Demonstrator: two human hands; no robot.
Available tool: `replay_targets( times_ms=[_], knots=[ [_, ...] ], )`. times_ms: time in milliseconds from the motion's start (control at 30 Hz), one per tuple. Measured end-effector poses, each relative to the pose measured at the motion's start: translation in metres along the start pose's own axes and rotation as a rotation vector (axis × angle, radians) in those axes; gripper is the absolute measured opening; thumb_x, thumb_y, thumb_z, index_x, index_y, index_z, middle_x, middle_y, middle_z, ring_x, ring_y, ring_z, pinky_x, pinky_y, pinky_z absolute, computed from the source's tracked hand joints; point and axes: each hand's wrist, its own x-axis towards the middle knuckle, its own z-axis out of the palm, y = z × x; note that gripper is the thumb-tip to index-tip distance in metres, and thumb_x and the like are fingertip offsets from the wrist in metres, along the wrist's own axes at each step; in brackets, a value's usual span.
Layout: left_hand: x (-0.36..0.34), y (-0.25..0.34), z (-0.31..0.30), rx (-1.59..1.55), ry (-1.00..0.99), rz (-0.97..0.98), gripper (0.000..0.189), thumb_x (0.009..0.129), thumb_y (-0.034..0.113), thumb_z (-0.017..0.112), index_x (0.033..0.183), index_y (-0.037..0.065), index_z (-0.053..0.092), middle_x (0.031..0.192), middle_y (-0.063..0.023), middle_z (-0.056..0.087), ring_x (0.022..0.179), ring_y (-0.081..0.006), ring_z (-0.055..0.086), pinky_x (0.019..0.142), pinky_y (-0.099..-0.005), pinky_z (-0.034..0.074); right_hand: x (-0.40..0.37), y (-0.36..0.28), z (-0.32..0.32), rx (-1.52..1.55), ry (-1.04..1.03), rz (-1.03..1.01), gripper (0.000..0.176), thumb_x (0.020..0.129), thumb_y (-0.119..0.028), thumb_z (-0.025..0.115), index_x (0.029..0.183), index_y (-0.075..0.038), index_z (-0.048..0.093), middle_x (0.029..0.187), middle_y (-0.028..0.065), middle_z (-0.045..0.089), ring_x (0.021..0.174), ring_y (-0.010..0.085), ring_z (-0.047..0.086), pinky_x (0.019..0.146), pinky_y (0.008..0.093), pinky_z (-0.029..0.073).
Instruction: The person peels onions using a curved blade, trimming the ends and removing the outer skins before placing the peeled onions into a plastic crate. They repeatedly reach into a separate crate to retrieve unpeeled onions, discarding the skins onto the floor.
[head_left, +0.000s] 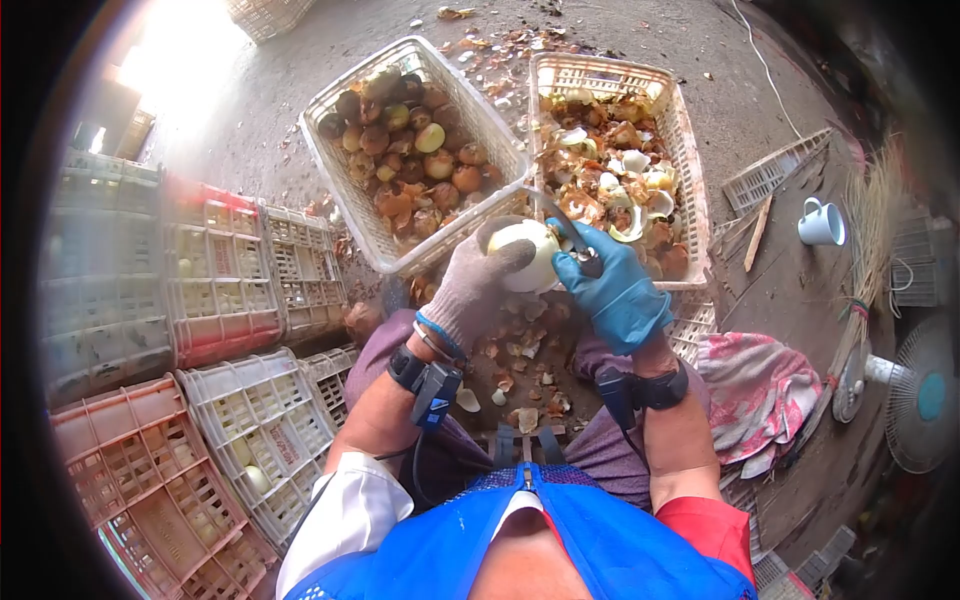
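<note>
In the head view, my only feed, I find the smooth, round, whitish-green onion [526, 256] held up over the gap between the two crates, in front of the wearer's knees. The left hand [482, 282], in a greyish-white knitted glove, curls around its left side, with thumb and fingers pinching it. The right hand [614, 285], in a blue rubber glove, is folded around a curved grey tool with a dark, rounded end [572, 232]; its fingers sit right beside the onion, though I cannot tell whether they touch it.

Ahead on the left I see a white plastic lattice crate [335, 215] of brown-skinned onions [410, 140]; just right of it, a cream plastic lattice crate [692, 190] holds a heap of papery brown skins and pale pieces [600, 190].

I judge the onion to be firm, fairly light and probably slick where the skin is off, bruising if squeezed hard. I would favour a cupped hold around its widest part, the knitted fabric giving grip, with fingertips well away from the tool's curved edge.
</note>
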Motion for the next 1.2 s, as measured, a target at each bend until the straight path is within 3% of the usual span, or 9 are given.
replay_targets(
  times_ms=[233, 500, 633, 733, 833, 1000, 1067, 1167, 1200],
  knots=[
    [-0.005, 0.005, 0.002, 0.127, -0.016, 0.039, 0.055, 0.087, 0.022, 0.075, 0.134, 0.0, 0.057, 0.116, -0.0125, 0.067, 0.101, -0.0207, 0.07, 0.086, -0.0326, 0.061, 0.006, 0.029, 0.007, -0.219, 0.063, -0.256, 0.042, 0.09, -0.005, 0.068, 0.132, 0.0, 0.065, 0.107, 0.0224, 0.075, 0.087, 0.0226, 0.076, 0.08, 0.0346, 0.059],
    [0.001, 0.001, -0.007, 0.065, -0.113, 0.018, 0.057, 0.086, 0.022, 0.076, 0.135, 0.0, 0.057, 0.123, -0.0129, 0.065, 0.107, -0.0239, 0.069, 0.092, -0.0371, 0.06, 0.006, 0.027, 0.012, 0.004, 0.094, 0.006, 0.041, 0.087, -0.004, 0.069, 0.128, 0.0, 0.067, 0.102, 0.0225, 0.075, 0.087, 0.0262, 0.076, 0.079, 0.0354, 0.059],
    [0.006, -0.006, 0.005, 0.246, 0.064, 0.069, 0.056, 0.084, 0.021, 0.081, 0.131, 0.0, 0.058, 0.118, -0.0123, 0.067, 0.104, -0.0199, 0.068, 0.089, -0.0342, 0.059, 0.008, 0.028, 0.022, -0.118, 0.213, 0.042, 0.042, 0.085, -0.004, 0.072, 0.127, 0.0, 0.068, 0.104, 0.0222, 0.075, 0.088, 0.027, 0.076, 0.079, 0.0362, 0.06],
    [0.009, -0.014, 0.017, 0.608, 0.302, 0.2, 0.057, 0.08, 0.023, 0.086, 0.125, 0.0, 0.06, 0.11, -0.0128, 0.072, 0.1, -0.0179, 0.07, 0.087, -0.0333, 0.058, 0.01, 0.035, 0.032, -0.29, 0.35, -0.174, 0.044, 0.084, -0.004, 0.074, 0.127, 0.0, 0.067, 0.105, 0.0218, 0.074, 0.088, 0.0283, 0.076, 0.08, 0.0369, 0.06],
    [0.011, -0.014, 0.016, 0.515, 0.261, 0.19, 0.053, 0.082, 0.016, 0.086, 0.125, 0.001, 0.06, 0.109, -0.0059, 0.069, 0.098, -0.0127, 0.066, 0.085, -0.028, 0.057, 0.013, 0.038, 0.032, -0.322, 0.367, -0.274, 0.045, 0.083, -0.004, 0.076, 0.127, -0.001, 0.067, 0.106, 0.0221, 0.074, 0.089, 0.0305, 0.076, 0.08, 0.0376, 0.06],
    [0.009, -0.003, -0.001, 0.415, 0.072, 0.235, 0.06, 0.082, 0.026, 0.085, 0.128, -0.001, 0.059, 0.112, -0.0076, 0.069, 0.098, -0.0129, 0.066, 0.087, -0.0285, 0.057, 0.012, 0.029, 0.019, -0.07, 0.239, -0.015, 0.04, 0.088, -0.002, 0.067, 0.128, 0.001, 0.067, 0.102, 0.0162, 0.076, 0.085, 0.0159, 0.072, 0.077, 0.0323, 0.059],
    [0.01, -0.001, -0.005, 0.356, 0.034, 0.182, 0.063, 0.082, 0.027, 0.085, 0.13, -0.002, 0.058, 0.113, -0.0079, 0.068, 0.099, -0.0131, 0.065, 0.087, -0.0287, 0.056, 0.01, 0.024, 0.021, -0.105, 0.267, -0.034, 0.04, 0.088, -0.003, 0.068, 0.127, 0.001, 0.067, 0.101, 0.0165, 0.075, 0.083, 0.0168, 0.072, 0.076, 0.0322, 0.059],
    [0.017, -0.012, -0.006, 0.479, 0.2, 0.358, 0.066, 0.081, 0.025, 0.086, 0.133, -0.002, 0.055, 0.113, -0.0076, 0.068, 0.099, -0.0147, 0.066, 0.087, -0.0292, 0.057, 0.01, 0.024, 0.031, -0.291, 0.33, -0.117, 0.04, 0.088, -0.006, 0.069, 0.128, 0.0, 0.067, 0.107, 0.0192, 0.074, 0.091, 0.0257, 0.074, 0.083, 0.0362, 0.058],
    [0.014, -0.014, 0.002, 0.263, 0.228, 0.339, 0.071, 0.08, 0.025, 0.088, 0.136, -0.002, 0.053, 0.113, -0.0089, 0.068, 0.1, -0.016, 0.067, 0.087, -0.0311, 0.057, 0.008, 0.022, 0.036, -0.366, 0.363, -0.129, 0.04, 0.089, -0.008, 0.07, 0.128, 0.0, 0.067, 0.109, 0.0193, 0.075, 0.096, 0.0272, 0.074, 0.086, 0.0368, 0.058]
  ],
)
